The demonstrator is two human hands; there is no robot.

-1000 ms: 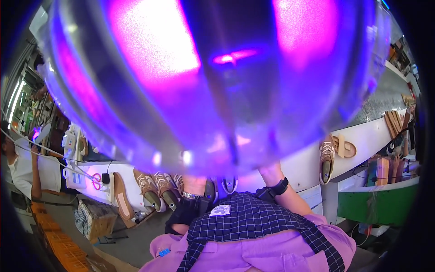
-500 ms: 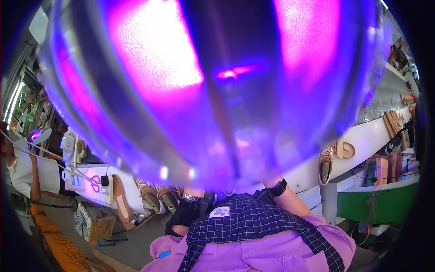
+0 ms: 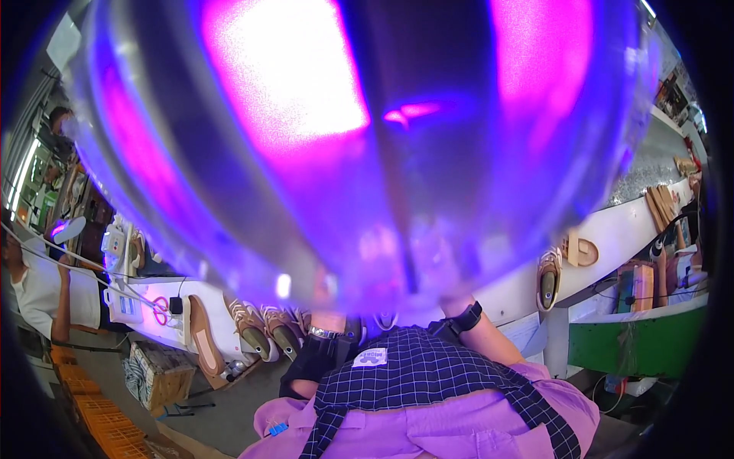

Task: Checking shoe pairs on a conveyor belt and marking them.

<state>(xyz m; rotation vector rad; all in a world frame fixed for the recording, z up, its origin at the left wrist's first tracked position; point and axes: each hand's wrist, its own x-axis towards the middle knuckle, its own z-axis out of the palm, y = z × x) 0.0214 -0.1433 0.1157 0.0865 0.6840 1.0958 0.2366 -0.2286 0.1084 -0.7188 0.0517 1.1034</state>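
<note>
A big, blurred lamp [image 3: 367, 199] glowing purple and pink fills the upper middle and covers most of what is in front of me. Behind its lower rim, my left hand [image 3: 329, 318] shows only at the wrist, which wears a metal band; its fingers are hidden. My right hand [image 3: 457, 305], with a black band on the wrist, also disappears behind the lamp. Between my wrists, the end of a shoe [image 3: 387, 320] peeks out below the rim. Whether either hand touches it cannot be seen. Brown lace-up shoes [image 3: 256, 333] stand nearest my left arm.
The white bench [image 3: 612, 237] bears a single shoe [image 3: 548, 279] and a tan sole piece [image 3: 585, 252] on the right. At left lie a long brown sole [image 3: 205, 333] and red-handled scissors [image 3: 160, 310]. A co-worker [image 3: 57, 291] sits far left. An orange crate [image 3: 99, 409] stands on the floor.
The lamp's bright patches have shifted right in the picture, and slightly more of the shoe end shows between my wrists. My forearms stay almost in place.
</note>
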